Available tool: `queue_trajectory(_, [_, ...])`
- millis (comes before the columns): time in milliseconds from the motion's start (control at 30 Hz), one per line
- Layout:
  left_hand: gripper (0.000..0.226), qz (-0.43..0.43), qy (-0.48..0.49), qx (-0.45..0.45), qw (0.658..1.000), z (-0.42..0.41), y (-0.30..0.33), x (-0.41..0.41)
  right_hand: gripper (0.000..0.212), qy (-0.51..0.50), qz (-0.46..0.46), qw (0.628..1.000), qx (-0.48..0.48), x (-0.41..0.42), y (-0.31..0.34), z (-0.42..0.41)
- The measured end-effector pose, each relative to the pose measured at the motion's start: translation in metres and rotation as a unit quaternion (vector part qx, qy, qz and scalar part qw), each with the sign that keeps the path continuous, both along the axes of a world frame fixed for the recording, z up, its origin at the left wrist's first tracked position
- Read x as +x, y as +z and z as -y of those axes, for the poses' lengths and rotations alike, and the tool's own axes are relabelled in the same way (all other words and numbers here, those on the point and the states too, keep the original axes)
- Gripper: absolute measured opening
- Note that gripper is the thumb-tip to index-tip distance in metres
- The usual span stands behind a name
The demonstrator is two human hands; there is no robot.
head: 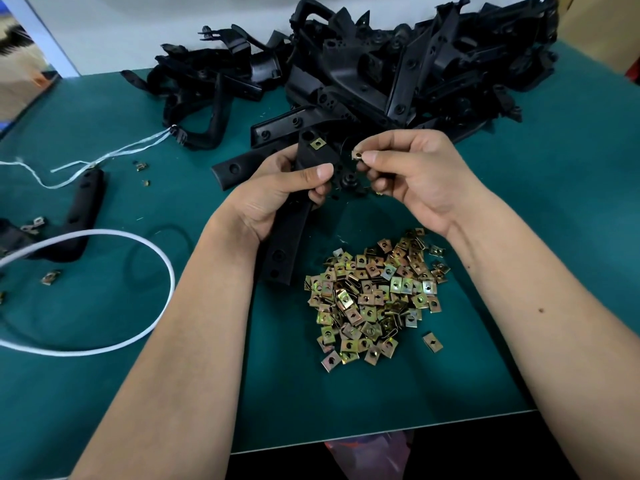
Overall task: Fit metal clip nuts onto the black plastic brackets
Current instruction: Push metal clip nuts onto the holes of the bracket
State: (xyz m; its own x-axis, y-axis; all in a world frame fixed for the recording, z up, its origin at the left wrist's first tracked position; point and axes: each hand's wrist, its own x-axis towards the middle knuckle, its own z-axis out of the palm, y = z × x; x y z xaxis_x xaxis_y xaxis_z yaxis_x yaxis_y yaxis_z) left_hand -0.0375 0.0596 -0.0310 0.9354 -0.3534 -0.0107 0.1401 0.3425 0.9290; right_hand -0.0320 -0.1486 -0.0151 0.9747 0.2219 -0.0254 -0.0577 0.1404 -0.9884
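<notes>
- The worktop [519, 237] is a dark green mat; its near edge runs along the bottom, with a crumpled plastic bag [374, 452] showing below it.
- At the far left corner stands a white upright [45, 32], with a blurred cardboard box [20, 88] beside it.
- Along the left edge lie a white cord loop [162, 265], a pale string [104, 155], one loose black bracket [83, 209] and a few stray clip nuts [50, 276].
- The left hand [277, 195] grips the held bracket [294, 237] above the middle of the worktop, fingers curled round it and thumb pressed across its upper part; the forearm comes in from the near edge.
- One fitted clip nut [317, 144] sits on that bracket's top end.
- Near the middle, toward the near edge, lies a heap of brass-coloured clip nuts [374, 299], just beside the bracket's lower end.
- The right hand [408, 171] pinches a single clip nut [357, 155] between thumb and forefinger, close to the bracket's top but apart from it.
- Along the far edge, from centre to the right corner, sprawls a pile of black brackets [381, 64] against a white wall [138, 22].
</notes>
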Motion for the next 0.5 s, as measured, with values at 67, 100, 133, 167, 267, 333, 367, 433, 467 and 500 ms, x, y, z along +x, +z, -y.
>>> queue_trajectory(67, [0.036,-0.004,0.003,-0.001,1.000,0.0007,0.0009,-0.0006,0.013,0.003,0.005,1.000,-0.006,-0.0007,-0.0008,-0.0006])
queue_trajectory(100, [0.040,-0.005,0.003,0.000,1.000,0.0009,0.0012,-0.0007,0.013,0.005,0.008,1.000,-0.009,-0.0014,-0.0011,-0.0016])
queue_trajectory(133, [0.042,-0.004,0.002,0.003,1.000,0.0011,0.0012,-0.0008,0.012,0.006,0.013,1.000,-0.014,-0.0023,-0.0014,-0.0029])
queue_trajectory(167, [0.041,-0.003,0.001,0.007,1.000,0.0010,0.0012,-0.0006,0.012,0.007,0.017,1.000,-0.019,-0.0032,-0.0016,-0.0042])
queue_trajectory(267, [0.037,0.000,-0.002,0.016,1.000,0.0006,0.0005,0.0000,0.013,0.010,0.024,0.999,-0.028,-0.0049,-0.0015,-0.0060])
queue_trajectory(333, [0.034,0.002,-0.003,0.019,1.000,0.0000,-0.0002,0.0007,0.014,0.013,0.029,0.999,-0.037,-0.0052,-0.0012,-0.0055])
queue_trajectory(367, [0.032,0.002,-0.003,0.020,1.000,0.0000,-0.0007,0.0011,0.015,0.016,0.030,0.999,-0.039,-0.0050,-0.0012,-0.0051])
queue_trajectory(433, [0.028,0.002,0.000,0.023,1.000,-0.0001,-0.0015,0.0018,0.014,0.019,0.026,0.999,-0.034,-0.0048,-0.0014,-0.0051])
queue_trajectory(467, [0.025,0.001,0.002,0.024,1.000,0.0000,-0.0021,0.0022,0.012,0.018,0.022,0.999,-0.029,-0.0048,-0.0021,-0.0056])
queue_trajectory(500, [0.024,0.001,0.001,0.024,1.000,-0.0002,-0.0025,0.0024,0.010,0.015,0.020,0.999,-0.027,-0.0046,-0.0029,-0.0066])
